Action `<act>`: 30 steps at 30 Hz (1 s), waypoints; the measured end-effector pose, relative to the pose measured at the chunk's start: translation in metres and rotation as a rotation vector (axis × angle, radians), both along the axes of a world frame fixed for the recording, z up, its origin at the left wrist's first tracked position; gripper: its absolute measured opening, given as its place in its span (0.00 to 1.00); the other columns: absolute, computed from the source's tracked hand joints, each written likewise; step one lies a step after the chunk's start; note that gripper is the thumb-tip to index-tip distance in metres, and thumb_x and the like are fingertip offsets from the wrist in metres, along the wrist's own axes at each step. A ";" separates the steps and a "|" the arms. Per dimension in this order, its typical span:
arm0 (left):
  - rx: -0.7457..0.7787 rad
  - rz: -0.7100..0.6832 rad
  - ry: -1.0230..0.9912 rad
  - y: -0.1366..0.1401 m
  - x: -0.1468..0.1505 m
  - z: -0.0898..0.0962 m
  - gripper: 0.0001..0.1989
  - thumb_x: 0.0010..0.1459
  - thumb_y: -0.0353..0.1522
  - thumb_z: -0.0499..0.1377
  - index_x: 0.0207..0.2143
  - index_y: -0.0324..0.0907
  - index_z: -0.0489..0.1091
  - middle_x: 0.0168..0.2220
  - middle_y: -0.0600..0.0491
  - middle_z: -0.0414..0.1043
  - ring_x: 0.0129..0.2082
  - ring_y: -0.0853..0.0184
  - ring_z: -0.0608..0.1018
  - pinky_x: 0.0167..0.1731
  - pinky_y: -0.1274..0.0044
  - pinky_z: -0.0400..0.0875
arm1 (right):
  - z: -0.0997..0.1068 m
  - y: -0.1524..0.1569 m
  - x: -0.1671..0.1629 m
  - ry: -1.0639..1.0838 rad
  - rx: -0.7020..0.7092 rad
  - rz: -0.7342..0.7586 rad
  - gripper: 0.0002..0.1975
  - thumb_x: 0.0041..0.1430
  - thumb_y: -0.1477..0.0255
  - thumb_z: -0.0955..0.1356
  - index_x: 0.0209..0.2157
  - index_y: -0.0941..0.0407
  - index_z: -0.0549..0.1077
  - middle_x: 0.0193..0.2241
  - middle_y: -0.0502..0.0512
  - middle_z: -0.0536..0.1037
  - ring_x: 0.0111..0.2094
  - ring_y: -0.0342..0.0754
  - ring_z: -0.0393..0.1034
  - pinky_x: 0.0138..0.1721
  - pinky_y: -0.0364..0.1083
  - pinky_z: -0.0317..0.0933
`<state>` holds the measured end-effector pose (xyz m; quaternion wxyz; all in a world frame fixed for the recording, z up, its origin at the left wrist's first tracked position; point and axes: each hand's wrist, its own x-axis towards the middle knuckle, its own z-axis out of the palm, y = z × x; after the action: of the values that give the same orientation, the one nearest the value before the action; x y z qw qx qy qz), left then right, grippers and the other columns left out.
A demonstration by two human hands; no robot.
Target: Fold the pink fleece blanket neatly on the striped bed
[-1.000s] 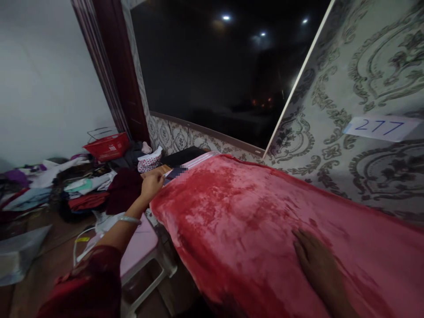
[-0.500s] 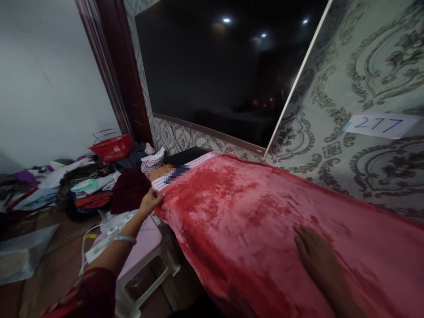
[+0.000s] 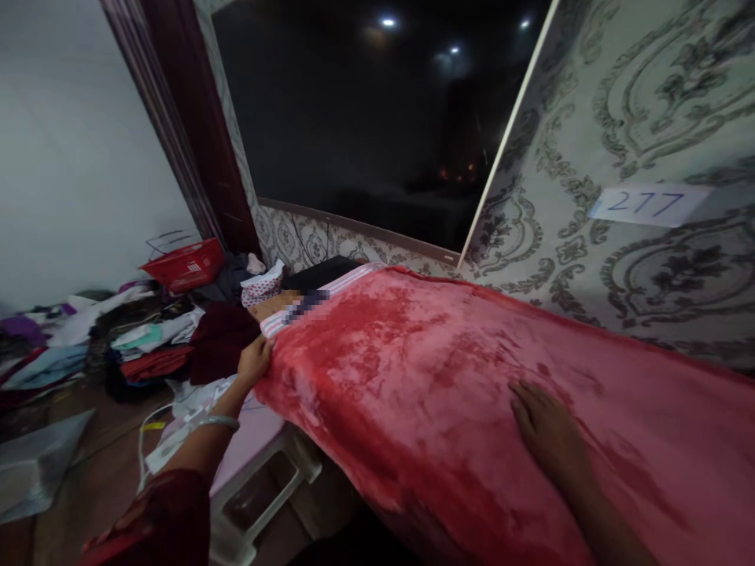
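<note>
Clothes [image 3: 141, 342] are lying heaped on the floor at far left, with a red basket [image 3: 184, 266] sitting behind them; white marks on its side are too small to read. A pink stool [image 3: 253, 440] is standing just beside the blanket's near edge. The left hand [image 3: 255, 362] is gripping the left corner of the red blanket [image 3: 413, 377], fingers closed on the fabric; a bangle [image 3: 218, 423] is circling that wrist. The blanket is lying spread along the wall, covering a long surface from its striped far end to the right frame edge. A dark screen [image 3: 366, 118] is hanging above it. The right hand [image 3: 546, 428] is resting flat on the blanket, fingers straight and together, gripping nothing. A paper label [image 3: 646, 204] on the wallpaper is reading "277" in blue handwriting.
</note>
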<state>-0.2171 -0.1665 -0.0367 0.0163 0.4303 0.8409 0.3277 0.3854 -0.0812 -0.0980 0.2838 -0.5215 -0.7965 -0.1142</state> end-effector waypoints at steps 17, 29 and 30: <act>-0.165 -0.972 0.443 0.090 0.213 0.050 0.36 0.66 0.48 0.48 0.70 0.41 0.51 0.72 0.42 0.49 0.72 0.55 0.53 0.68 0.60 0.49 | 0.048 -0.026 -0.021 -0.084 -0.248 -0.165 0.26 0.71 0.65 0.54 0.63 0.55 0.68 0.63 0.60 0.68 0.65 0.59 0.57 0.64 0.64 0.52; -0.312 -0.855 0.556 0.113 0.229 0.024 0.32 0.67 0.44 0.48 0.71 0.45 0.51 0.73 0.44 0.44 0.73 0.53 0.48 0.67 0.51 0.41 | 0.037 -0.079 0.078 -0.147 -0.328 -0.521 0.28 0.71 0.59 0.53 0.67 0.52 0.62 0.68 0.62 0.59 0.68 0.61 0.51 0.61 0.68 0.52; -0.305 -0.855 0.556 0.113 0.230 0.023 0.32 0.67 0.44 0.48 0.71 0.44 0.52 0.73 0.43 0.45 0.73 0.53 0.48 0.67 0.51 0.41 | 0.035 -0.080 0.079 -0.148 -0.319 -0.525 0.28 0.71 0.59 0.53 0.67 0.52 0.62 0.68 0.61 0.59 0.68 0.61 0.51 0.62 0.67 0.51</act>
<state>0.0124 -0.0531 -0.0136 -0.0128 0.7980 0.6012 0.0393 0.4645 -0.1608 -0.0635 0.1007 -0.7375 -0.6611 -0.0946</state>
